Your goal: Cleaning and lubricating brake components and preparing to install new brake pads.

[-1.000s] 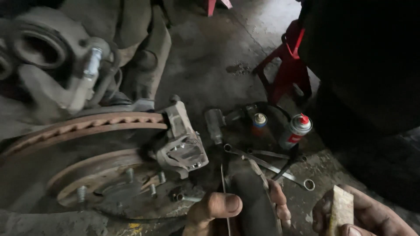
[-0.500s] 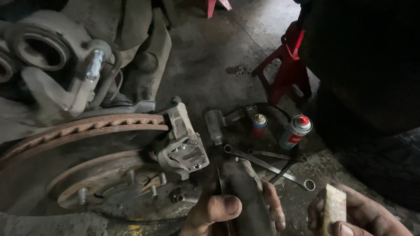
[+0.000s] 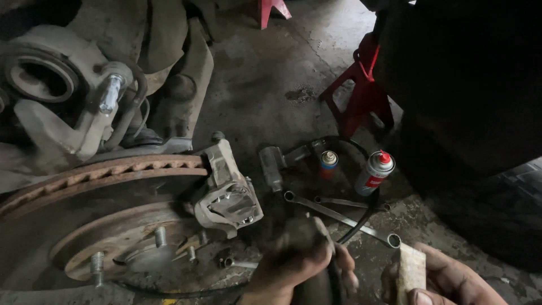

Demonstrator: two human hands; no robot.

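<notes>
Left hand [image 3: 293, 271], blurred, fingers curled tight around a dark curved brake pad [image 3: 307, 254] just right of the rusty brake disc [image 3: 96, 186] and grey caliper bracket [image 3: 228, 195]; right hand [image 3: 446, 279] pinches a pale rectangular block [image 3: 410, 271] between thumb and fingers, near long steel wrenches [image 3: 339, 214] on the floor.

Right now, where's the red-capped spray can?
Head view, right of centre: the spray can stands on the floor beside a smaller can, below the red jack stand and behind the wrenches.
</notes>
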